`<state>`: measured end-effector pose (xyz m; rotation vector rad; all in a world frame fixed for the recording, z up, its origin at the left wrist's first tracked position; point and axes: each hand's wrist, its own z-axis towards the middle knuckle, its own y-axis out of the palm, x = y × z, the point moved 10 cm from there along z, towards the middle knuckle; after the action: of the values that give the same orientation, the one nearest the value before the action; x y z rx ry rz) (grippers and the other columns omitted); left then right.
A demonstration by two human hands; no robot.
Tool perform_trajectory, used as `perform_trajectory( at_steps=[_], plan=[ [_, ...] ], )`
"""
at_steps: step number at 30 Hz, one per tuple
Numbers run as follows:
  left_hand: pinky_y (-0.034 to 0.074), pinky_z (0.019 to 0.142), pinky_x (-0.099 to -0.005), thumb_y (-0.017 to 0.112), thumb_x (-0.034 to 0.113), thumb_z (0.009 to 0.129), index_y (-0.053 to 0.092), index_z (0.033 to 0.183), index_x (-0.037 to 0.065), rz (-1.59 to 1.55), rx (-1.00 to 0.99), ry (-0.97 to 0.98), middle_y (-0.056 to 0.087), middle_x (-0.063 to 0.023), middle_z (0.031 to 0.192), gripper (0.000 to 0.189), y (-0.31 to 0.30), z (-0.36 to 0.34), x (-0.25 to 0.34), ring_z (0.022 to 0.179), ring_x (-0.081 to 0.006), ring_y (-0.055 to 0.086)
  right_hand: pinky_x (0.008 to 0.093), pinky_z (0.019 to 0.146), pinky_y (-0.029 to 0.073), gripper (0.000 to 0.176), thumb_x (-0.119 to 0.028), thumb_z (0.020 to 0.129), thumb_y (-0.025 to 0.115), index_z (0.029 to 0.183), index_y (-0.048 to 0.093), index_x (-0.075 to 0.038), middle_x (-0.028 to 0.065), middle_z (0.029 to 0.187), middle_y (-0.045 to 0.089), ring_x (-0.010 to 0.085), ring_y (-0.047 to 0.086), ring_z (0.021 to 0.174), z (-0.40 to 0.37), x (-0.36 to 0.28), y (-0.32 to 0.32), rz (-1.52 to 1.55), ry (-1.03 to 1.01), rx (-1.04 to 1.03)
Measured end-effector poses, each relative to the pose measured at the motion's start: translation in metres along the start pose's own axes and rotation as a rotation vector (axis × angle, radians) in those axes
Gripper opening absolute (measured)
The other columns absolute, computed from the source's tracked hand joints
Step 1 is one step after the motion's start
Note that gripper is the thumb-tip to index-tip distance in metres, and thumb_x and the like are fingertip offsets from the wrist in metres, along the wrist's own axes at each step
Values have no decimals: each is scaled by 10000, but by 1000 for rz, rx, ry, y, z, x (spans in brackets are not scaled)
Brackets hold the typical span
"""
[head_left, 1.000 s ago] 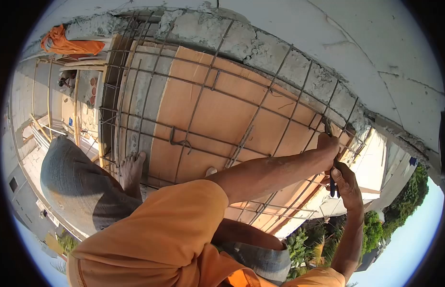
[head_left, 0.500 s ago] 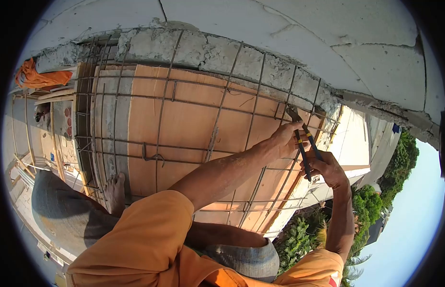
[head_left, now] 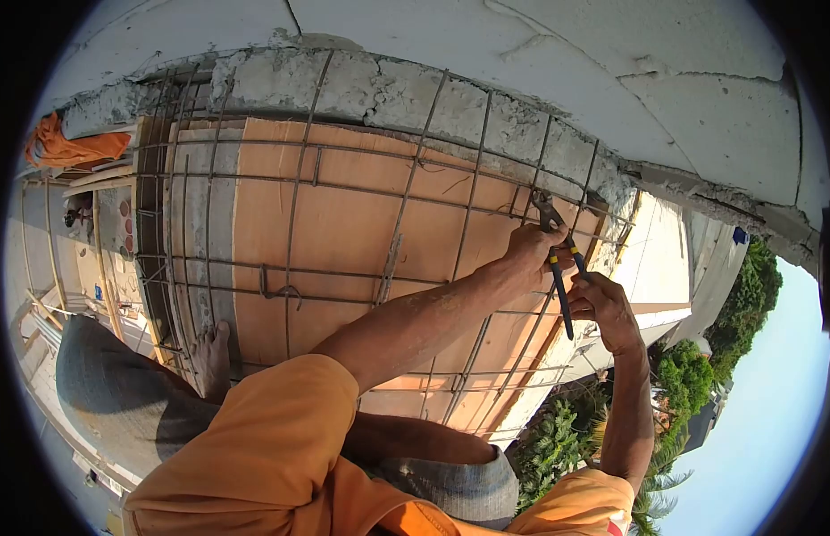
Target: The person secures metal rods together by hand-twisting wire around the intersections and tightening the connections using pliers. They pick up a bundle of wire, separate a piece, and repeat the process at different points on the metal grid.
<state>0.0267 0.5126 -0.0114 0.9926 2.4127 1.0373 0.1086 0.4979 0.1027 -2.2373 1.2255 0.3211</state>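
A pair of pincers (head_left: 559, 290) with dark blue handles and yellow bands has its metal jaws at a rebar crossing near the concrete edge. My left hand (head_left: 533, 250) is closed around the neck of the pincers, just below the jaws; some fingers are hidden behind the handles. On the right-hand handle, my right hand (head_left: 608, 313) is closed with bent fingers, while the other handle's end sticks out free. Beneath both hands runs the rebar grid (head_left: 468, 210), laid over orange-brown plywood (head_left: 343, 223). Whether the jaws hold a tie wire is too small to tell.
A bent bar (head_left: 279, 284) hooks up from the grid. My bare foot (head_left: 211, 357) rests at the left boards. Rough concrete (head_left: 397, 94) borders the top. Beyond the plywood's right edge are greenery (head_left: 558, 447) and a drop. An orange cloth (head_left: 71, 145) lies far left.
My right hand has shifted slightly up, and its fingers have come off the left handle. My left hand has slid a little left on the pincers, whose jaws stay at the crossing.
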Motion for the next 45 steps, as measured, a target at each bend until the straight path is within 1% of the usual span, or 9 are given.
perform_trajectory(
  at_steps=[4, 6, 11, 13, 16, 23, 28, 35, 45],
  plan=[
    [609, 624, -307, 629, 166, 918, 576, 928, -8, 48, 44, 38, 653, -142, 865, 183, 0, -3, 6, 720, -227, 679, 385, 650, 523, 550, -399, 882, 628, 1209, 511, 28, 188, 904, 615, 268, 656, 798, -18, -32, 16, -480, -139, 128],
    [609, 622, -308, 632, 164, 917, 576, 924, -13, 41, 58, 54, 653, -140, 866, 185, 5, -5, 10, 713, -227, 678, 413, 641, 496, 607, -260, 836, 688, 1312, 438, 21, 183, 928, 586, 299, 624, 831, -40, -68, 25, -1120, -259, 374],
    [608, 687, -338, 637, 169, 914, 574, 913, -14, -158, 19, 66, 639, -147, 899, 194, 27, 11, 7, 804, -226, 667, 431, 701, 481, 562, -27, 785, 604, 1315, 428, 30, 162, 925, 578, 314, 591, 870, -25, -77, 4, -1528, -268, 610],
    [590, 780, -370, 647, 237, 912, 571, 972, -21, -178, -38, 79, 622, -175, 1010, 276, 30, 10, 10, 926, -244, 643, 412, 670, 484, 425, -17, 796, 569, 1212, 511, 42, 183, 887, 610, 323, 613, 783, -9, -75, -21, -1399, -336, 503],
    [481, 960, -426, 635, 386, 909, 499, 1157, -7, -127, -227, 31, 561, -231, 1205, 484, 31, -15, 14, 1134, -293, 563, 329, 559, 480, 278, -135, 838, 508, 1008, 603, 63, 125, 718, 621, 210, 573, 567, 18, -31, -51, -557, -6, 10],
    [441, 976, -429, 648, 445, 887, 351, 1345, 31, 71, -257, 20, 519, -241, 1283, 686, -20, -40, 22, 1211, -284, 519, 331, 613, 502, 393, -183, 828, 480, 1070, 597, 104, 134, 783, 631, 200, 604, 659, -12, -8, 20, 198, -27, -11],
    [510, 828, -362, 598, 320, 947, 544, 1191, 61, 307, -112, 101, 622, -73, 995, 360, -31, -39, 27, 919, -181, 631, 338, 693, 530, 470, -163, 874, 484, 1252, 511, 114, 162, 909, 646, 218, 655, 763, -16, 16, 67, 125, -131, 169],
    [525, 742, -326, 612, 241, 941, 584, 1129, 39, 431, -153, 157, 604, -61, 925, 277, -26, -26, 27, 796, -167, 615, 346, 804, 554, 490, -105, 901, 446, 1337, 424, 118, 204, 1127, 620, 259, 660, 961, -20, 31, 90, 362, -201, 312],
    [489, 706, -297, 639, 96, 873, 600, 1051, -3, 744, -208, 209, 602, -69, 935, 207, -40, -15, 32, 792, -152, 574, 325, 826, 499, 554, -232, 934, 555, 1325, 412, 135, 218, 1109, 612, 221, 616, 981, -13, 41, 103, 471, -164, 494]
  ],
)
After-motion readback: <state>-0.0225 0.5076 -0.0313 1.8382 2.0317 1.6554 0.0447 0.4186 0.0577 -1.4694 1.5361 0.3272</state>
